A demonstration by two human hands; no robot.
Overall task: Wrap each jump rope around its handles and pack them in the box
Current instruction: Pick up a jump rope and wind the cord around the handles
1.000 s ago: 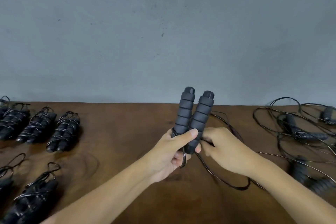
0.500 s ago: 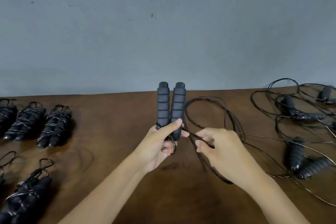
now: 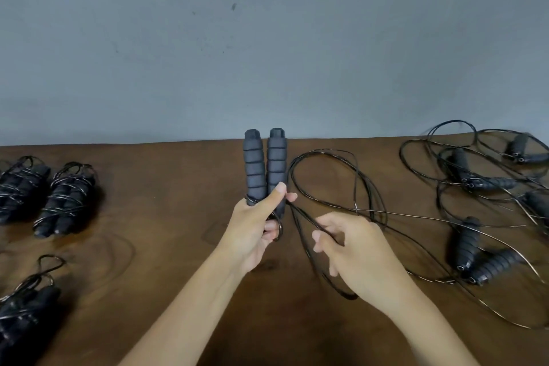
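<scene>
My left hand [image 3: 255,229] grips the lower ends of two dark foam handles [image 3: 265,166], held upright side by side above the brown table [image 3: 166,217]. The thin black rope [image 3: 341,175] runs from the handles' base and loops out to the right over the table. My right hand [image 3: 353,249] pinches a strand of that rope a short way right of the handles. No box is in view.
Several wrapped jump ropes [image 3: 66,196] lie at the left edge of the table, one more wrapped bundle [image 3: 23,309] at the lower left. Several loose jump ropes [image 3: 481,181] with tangled cords lie at the right. A grey wall [image 3: 267,38] stands behind.
My right hand has drawn away from the handles to the right and down, pulling the rope strand out. The handles have come together and stand straighter.
</scene>
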